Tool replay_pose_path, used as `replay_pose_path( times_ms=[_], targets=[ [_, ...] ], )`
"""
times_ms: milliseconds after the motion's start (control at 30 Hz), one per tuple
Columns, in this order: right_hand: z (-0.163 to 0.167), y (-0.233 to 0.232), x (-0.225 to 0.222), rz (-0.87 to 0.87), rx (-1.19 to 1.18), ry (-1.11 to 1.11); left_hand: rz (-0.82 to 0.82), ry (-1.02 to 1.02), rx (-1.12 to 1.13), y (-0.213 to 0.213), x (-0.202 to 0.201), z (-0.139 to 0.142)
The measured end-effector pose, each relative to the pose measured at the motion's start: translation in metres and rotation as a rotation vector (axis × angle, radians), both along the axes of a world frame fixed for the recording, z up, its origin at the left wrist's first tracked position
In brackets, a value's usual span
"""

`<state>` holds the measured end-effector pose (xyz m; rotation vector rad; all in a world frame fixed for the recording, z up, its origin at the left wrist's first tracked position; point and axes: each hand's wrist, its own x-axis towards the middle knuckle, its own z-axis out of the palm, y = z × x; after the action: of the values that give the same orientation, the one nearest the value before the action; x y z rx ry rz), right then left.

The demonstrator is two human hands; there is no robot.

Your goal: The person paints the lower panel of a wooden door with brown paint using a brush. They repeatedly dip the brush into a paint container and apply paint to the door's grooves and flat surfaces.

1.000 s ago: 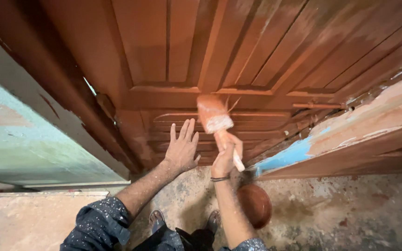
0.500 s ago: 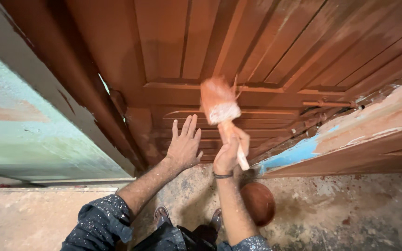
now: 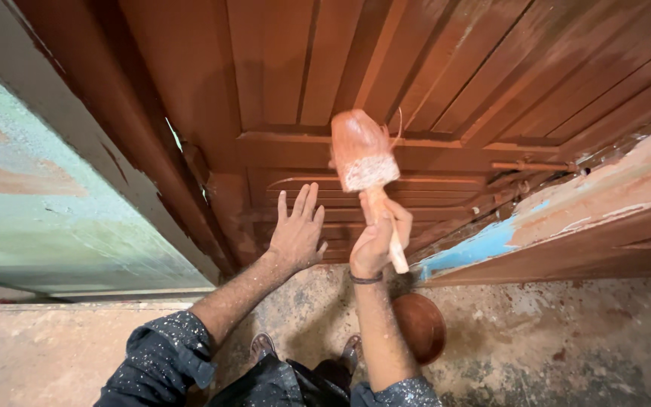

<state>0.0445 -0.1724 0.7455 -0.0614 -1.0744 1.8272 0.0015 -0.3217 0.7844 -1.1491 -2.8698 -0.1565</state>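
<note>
Two hands were up against the reddish-brown panelled wooden door [image 3: 431,83] when we looked down. Our right hand [image 3: 377,240] was clenched around the pale handle of a wide paintbrush [image 3: 365,162], its bristle head loaded with the same red-brown paint and raised over the door's horizontal rail. Our left hand [image 3: 297,232] lay flat on the lower panels, fingers [image 3: 301,202] spread and released, holding nothing. A dark band [image 3: 366,280] circled the right wrist, and both rolled dark sleeves were speckled with paint. Below the right forearm a round brown bowl [image 3: 421,325] sat on the stained concrete floor [image 3: 566,347], near our sandalled feet [image 3: 263,346]. The greenish wall [image 3: 32,218] stood left of the door frame; a board with blue patches [image 3: 491,240] ran along the right.
</note>
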Motion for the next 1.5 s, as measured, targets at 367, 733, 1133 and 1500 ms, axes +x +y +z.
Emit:
replay_pose_path(
  times_ms=[367,733,1133,1500],
  targets=[
    [-0.039,0.012,0.006,-0.006,-0.107,-0.139,-0.022,-0.005,-0.004,0.009,0.005,-0.002],
    [-0.042,0.026,0.010,0.030,-0.159,-0.298,-0.007,-0.013,0.048,0.036,0.007,0.006],
    [-0.004,0.053,0.013,0.023,-0.067,-0.042,0.076,-0.006,0.025,0.055,0.007,0.002],
    [0.009,0.047,0.021,0.097,-0.036,-0.031,0.141,0.001,0.022,0.054,0.016,0.000]
  ],
)
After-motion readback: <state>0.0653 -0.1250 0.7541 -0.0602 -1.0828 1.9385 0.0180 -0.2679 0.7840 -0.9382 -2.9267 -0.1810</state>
